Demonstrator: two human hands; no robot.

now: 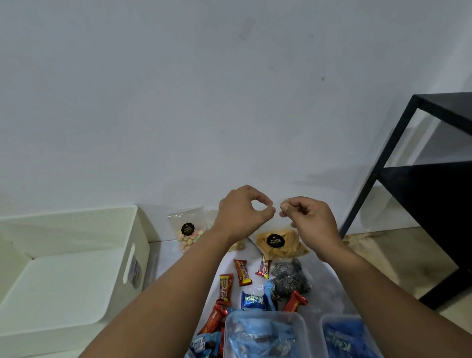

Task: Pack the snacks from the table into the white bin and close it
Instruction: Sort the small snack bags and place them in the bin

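The white bin (69,230) stands open and empty on the left of the table. Loose snacks lie to its right: a clear bag of pastel puffs (188,233), a bag of orange sticks (279,243), a bag of black spiral candy (292,279), red-and-yellow bars (243,272), a blue wafer pack (253,300) and red wrappers (215,317). My left hand (241,210) and my right hand (308,218) hover side by side above the orange sticks, each with thumb and fingertips pinched together. Nothing shows between the fingers. No lid is in view.
Two clear plastic tubs of blue packets, one in the middle (266,348) and one at the right (356,355), sit at the near edge. A black metal shelf (439,195) stands on the floor to the right. A bare white wall runs directly behind the table.
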